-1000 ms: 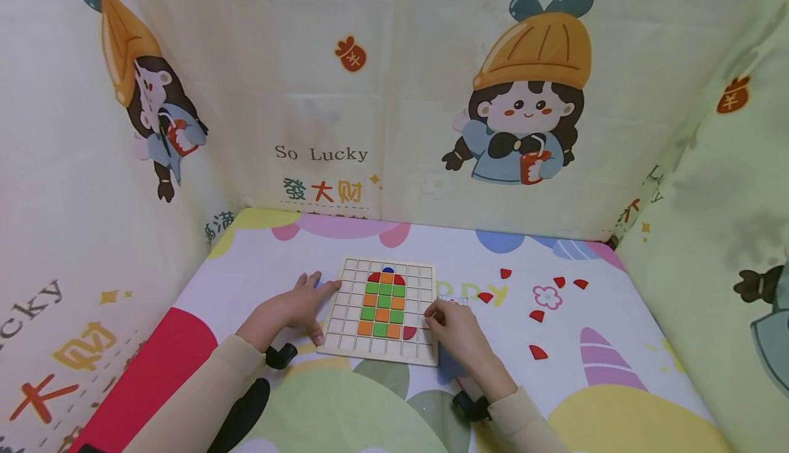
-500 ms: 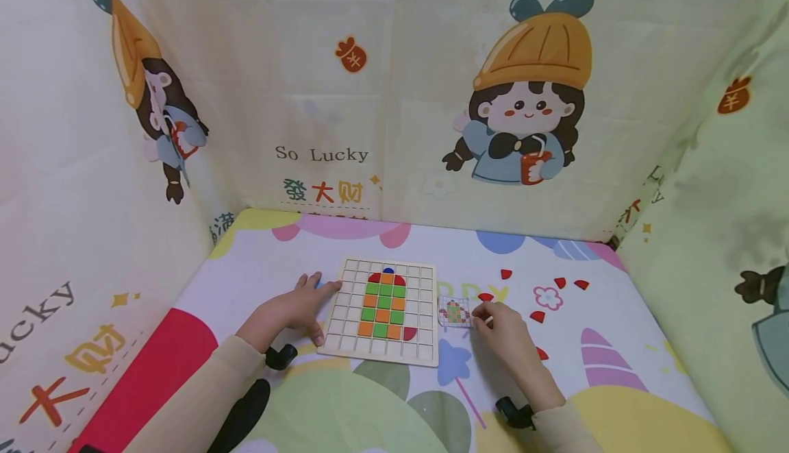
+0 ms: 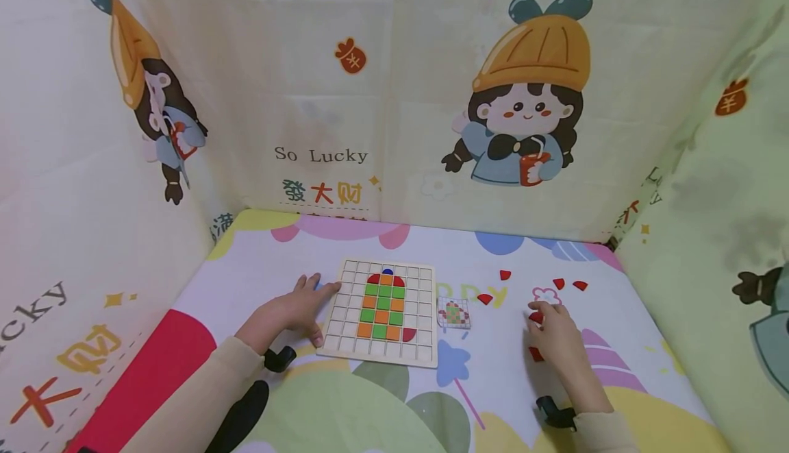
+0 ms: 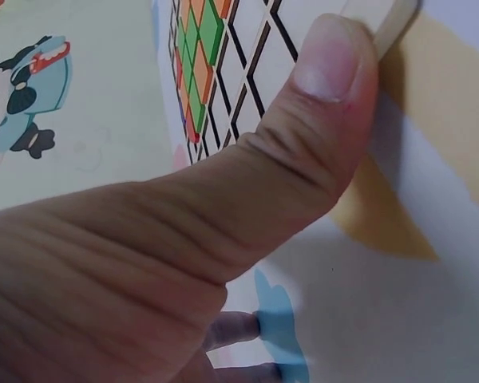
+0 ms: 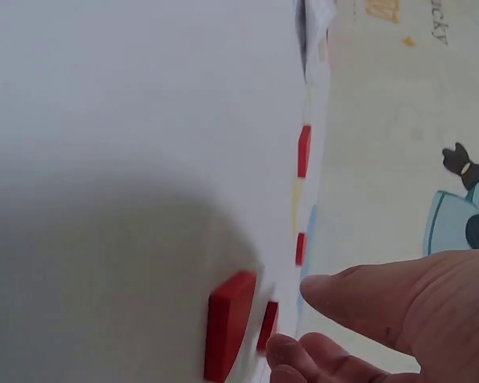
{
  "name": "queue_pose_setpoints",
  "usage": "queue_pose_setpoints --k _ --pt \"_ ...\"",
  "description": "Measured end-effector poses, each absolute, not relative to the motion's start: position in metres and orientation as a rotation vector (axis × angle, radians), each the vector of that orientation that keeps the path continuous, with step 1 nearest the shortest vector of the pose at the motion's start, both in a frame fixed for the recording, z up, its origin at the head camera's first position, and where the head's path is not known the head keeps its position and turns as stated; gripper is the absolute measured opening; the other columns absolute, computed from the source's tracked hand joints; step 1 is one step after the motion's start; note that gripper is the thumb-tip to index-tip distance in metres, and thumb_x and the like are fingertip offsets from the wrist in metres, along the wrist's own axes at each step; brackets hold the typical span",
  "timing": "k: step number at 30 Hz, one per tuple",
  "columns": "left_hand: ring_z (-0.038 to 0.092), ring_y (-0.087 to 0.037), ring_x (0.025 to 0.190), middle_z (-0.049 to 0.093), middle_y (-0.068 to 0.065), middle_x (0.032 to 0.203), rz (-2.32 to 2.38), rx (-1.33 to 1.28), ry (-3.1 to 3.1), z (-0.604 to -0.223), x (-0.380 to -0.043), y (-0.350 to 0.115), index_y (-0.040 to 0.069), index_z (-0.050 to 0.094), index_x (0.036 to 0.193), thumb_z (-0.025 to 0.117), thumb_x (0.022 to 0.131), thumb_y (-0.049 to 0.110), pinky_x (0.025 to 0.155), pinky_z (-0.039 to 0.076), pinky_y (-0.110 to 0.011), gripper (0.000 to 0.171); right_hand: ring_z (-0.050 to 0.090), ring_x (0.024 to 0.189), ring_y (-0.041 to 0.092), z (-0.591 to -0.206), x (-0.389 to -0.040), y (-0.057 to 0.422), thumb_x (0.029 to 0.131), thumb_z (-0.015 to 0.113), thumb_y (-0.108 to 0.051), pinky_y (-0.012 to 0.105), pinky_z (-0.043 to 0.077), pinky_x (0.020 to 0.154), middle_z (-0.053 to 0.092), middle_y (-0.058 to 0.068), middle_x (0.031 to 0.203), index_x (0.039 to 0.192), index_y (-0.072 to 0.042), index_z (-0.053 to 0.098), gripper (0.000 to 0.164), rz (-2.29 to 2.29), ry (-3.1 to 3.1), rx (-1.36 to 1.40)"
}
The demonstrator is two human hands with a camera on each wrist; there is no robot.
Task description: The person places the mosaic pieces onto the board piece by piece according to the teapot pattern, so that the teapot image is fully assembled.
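A square wooden grid board [image 3: 422,316] lies mid-table, with orange, green, red and blue tiles forming a figure in its middle. My left hand [image 3: 286,317] rests at the board's left edge, fingers spread. In the left wrist view its thumb [image 4: 331,68] touches the board's rim. My right hand [image 3: 561,340] hovers over the right side of the table, its thumb and fingertips apart with nothing between them. Under and beside it are two red quarter-round tiles, one partly hidden by the fingers and a nearer tile [image 3: 535,354]. In the right wrist view a red tile [image 5: 229,323] sits close to the fingertips.
A small printed pattern card [image 3: 454,313] lies against the board's right side. More red tiles are scattered farther back, including one tile [image 3: 485,299] near the card and another tile [image 3: 580,286] at the right. Cartoon-printed cloth walls [image 3: 407,96] enclose the table.
My right hand has moved right from the board's edge, past the card, to the loose red tiles. The card has come into full sight. My left hand stays put.
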State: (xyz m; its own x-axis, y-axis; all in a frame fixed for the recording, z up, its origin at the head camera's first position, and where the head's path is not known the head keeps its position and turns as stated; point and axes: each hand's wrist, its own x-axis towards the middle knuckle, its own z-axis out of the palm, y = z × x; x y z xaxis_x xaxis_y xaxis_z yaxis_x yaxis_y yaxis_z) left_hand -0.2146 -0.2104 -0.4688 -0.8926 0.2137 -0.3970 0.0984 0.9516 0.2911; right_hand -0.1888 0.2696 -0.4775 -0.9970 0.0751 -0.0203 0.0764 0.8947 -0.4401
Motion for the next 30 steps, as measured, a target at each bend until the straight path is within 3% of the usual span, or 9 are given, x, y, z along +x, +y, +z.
queue_pose_setpoints --k 6,15,19,23,26,30 --pt "0.010 -0.057 0.154 0.015 -0.028 0.169 0.358 0.217 2.679 -0.469 -0.212 -0.209 0.021 0.031 0.163 0.099 0.061 0.033 0.103 0.034 -0.082 0.123 0.054 0.115 0.050 -0.479 -0.191 0.283 0.097 0.066 -0.007 0.062 0.054 0.096 0.052 0.037 0.133 0.139 0.007 0.057 0.045 -0.676 3.013 0.155" --pt "0.018 -0.057 0.152 0.021 -0.028 0.167 0.274 0.205 2.703 -0.464 -0.211 -0.205 0.021 0.034 0.162 0.099 0.060 0.035 0.107 0.032 -0.081 0.122 0.056 0.112 0.048 -0.482 -0.196 0.295 0.096 0.068 -0.010 0.062 0.053 0.095 0.059 0.033 0.125 0.132 0.006 0.063 0.040 -0.690 3.004 0.093" --pt "0.018 -0.057 0.152 0.021 -0.029 0.167 0.279 0.216 2.701 -0.462 -0.209 -0.205 0.020 0.034 0.162 0.098 0.061 0.035 0.108 0.034 -0.079 0.121 0.059 0.102 0.040 -0.486 -0.197 0.292 0.095 0.070 -0.010 0.056 0.055 0.091 0.064 0.028 0.115 0.120 0.006 0.068 0.029 -0.767 3.006 0.117" --pt "0.018 -0.058 0.151 0.021 -0.029 0.167 0.297 0.229 2.701 -0.460 -0.208 -0.206 0.019 0.034 0.162 0.098 0.060 0.035 0.106 0.036 -0.079 0.121 0.059 0.090 0.031 -0.486 -0.197 0.289 0.094 0.075 -0.013 0.041 0.059 0.075 0.067 0.020 0.102 0.112 0.004 0.065 0.027 -0.852 2.939 0.214" --pt "0.018 -0.059 0.151 0.022 -0.030 0.166 0.296 0.233 2.702 -0.461 -0.208 -0.207 0.019 0.035 0.162 0.098 0.060 0.036 0.106 0.036 -0.079 0.121 0.057 0.082 0.026 -0.483 -0.197 0.287 0.092 0.078 -0.016 0.031 0.055 0.065 0.065 0.014 0.092 0.106 0.000 0.062 0.027 -0.893 2.875 0.255" --pt "0.019 -0.059 0.151 0.022 -0.030 0.166 0.288 0.236 2.704 -0.461 -0.209 -0.207 0.019 0.035 0.162 0.098 0.059 0.037 0.106 0.036 -0.079 0.122 0.060 0.076 0.020 -0.480 -0.196 0.282 0.094 0.077 -0.020 0.029 0.053 0.065 0.067 0.011 0.094 0.115 -0.002 0.065 0.030 -0.994 2.782 0.222"
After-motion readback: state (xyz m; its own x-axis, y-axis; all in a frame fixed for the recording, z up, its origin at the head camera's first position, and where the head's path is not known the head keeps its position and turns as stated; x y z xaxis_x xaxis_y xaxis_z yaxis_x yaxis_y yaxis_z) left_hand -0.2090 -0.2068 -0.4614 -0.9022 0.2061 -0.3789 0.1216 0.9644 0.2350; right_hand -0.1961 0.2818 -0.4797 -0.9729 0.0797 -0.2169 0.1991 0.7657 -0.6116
